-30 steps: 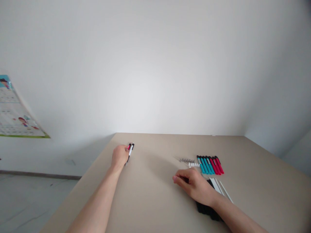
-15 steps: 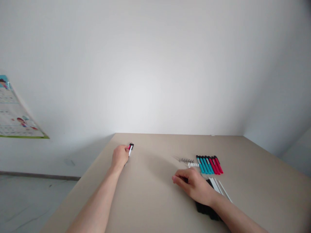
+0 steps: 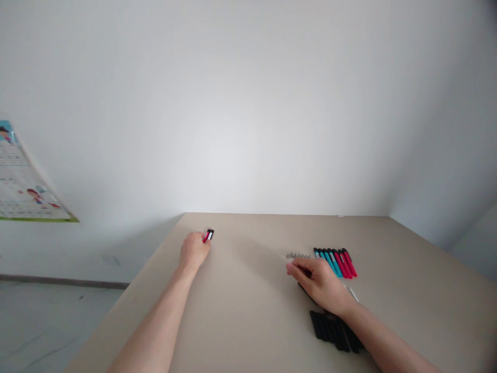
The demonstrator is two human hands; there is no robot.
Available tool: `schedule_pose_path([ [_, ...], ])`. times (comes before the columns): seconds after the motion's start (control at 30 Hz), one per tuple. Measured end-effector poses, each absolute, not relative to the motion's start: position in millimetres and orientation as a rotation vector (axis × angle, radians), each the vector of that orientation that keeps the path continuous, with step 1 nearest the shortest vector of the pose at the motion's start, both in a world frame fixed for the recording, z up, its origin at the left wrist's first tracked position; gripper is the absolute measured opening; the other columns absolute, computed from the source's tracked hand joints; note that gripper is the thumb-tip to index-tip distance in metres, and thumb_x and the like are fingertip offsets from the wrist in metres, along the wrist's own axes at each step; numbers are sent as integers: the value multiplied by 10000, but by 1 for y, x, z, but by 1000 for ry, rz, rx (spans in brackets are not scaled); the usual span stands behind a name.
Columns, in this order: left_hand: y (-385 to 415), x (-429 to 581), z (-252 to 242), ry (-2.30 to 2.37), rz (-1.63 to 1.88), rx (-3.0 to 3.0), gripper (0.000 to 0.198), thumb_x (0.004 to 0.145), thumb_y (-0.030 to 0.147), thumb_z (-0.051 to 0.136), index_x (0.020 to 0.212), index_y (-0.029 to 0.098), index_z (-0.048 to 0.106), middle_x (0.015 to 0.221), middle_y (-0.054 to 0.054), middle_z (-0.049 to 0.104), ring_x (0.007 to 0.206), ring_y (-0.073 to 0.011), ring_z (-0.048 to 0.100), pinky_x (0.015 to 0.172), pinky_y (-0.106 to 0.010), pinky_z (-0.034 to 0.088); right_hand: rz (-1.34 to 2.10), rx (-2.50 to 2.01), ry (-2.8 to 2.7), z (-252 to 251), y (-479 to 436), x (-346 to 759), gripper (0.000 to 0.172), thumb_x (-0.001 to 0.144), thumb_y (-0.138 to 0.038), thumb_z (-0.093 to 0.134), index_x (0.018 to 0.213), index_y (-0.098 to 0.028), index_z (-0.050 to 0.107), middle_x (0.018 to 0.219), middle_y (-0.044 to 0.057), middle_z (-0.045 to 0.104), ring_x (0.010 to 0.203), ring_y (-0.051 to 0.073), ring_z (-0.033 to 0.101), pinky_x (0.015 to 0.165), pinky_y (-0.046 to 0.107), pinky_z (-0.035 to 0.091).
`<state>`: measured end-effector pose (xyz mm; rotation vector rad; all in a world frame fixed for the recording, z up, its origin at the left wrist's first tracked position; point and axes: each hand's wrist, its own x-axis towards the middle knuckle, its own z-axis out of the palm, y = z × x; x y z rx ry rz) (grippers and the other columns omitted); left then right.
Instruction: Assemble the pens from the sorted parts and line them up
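Observation:
At the table's far left, my left hand (image 3: 194, 252) is closed over a white pen part with a black end (image 3: 210, 236). A red pen part (image 3: 205, 237) lies alongside it, and my fingers cover the lower ends of both. On the right, my right hand (image 3: 319, 282) has its fingers curled in a pinch; whatever is between the fingertips is too small or hidden to name. Just beyond it lie several small springs (image 3: 295, 256) and a row of blue and red pen barrels (image 3: 337, 262) with black ends. Several black tubes (image 3: 330, 330) are partly under my right wrist.
Thin white sticks (image 3: 352, 293) show behind my right wrist. The beige table (image 3: 240, 311) meets a white wall (image 3: 248, 129) at the back. A poster (image 3: 31, 181) hangs at far left, above the floor (image 3: 50, 321).
My right hand has shifted a little right and up, now covering the white threaded pieces and uncovering more black tubes. In my left hand, the white part has moved down beside the red one.

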<state>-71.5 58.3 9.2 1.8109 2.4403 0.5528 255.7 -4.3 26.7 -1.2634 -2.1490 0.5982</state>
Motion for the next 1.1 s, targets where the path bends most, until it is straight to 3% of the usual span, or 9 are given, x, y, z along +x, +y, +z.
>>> schedule_pose_path([
  [0.2,58,-71,10,2442,541,1806,203,811,237,553,899,169,723,842,-120,715,824,-237,658,667,-254,416,474,-1420,-1819,24,6,272,476,891,-508,405,685,-146,635,504,-25,429,485,118,376,460,239,289],
  [0.63,58,-72,8,2441,541,1815,212,810,239,539,895,170,721,860,-124,716,824,-248,658,650,-266,405,354,-1605,-1637,23,20,291,489,842,-535,421,699,-147,683,482,5,545,489,158,495,488,255,332],
  [0.77,58,-72,8,2447,541,1807,228,806,262,543,923,171,717,878,-122,716,830,-246,655,655,-267,400,389,-1625,-1600,22,24,297,463,840,-523,433,703,-154,677,574,30,632,557,179,566,531,258,369],
  [1.1,56,-71,9,2449,539,1826,188,799,233,543,851,177,714,830,-108,707,796,-247,652,626,-271,393,221,-1864,-1642,24,33,309,386,838,-420,428,708,-175,696,629,54,680,608,190,608,549,253,365],
])
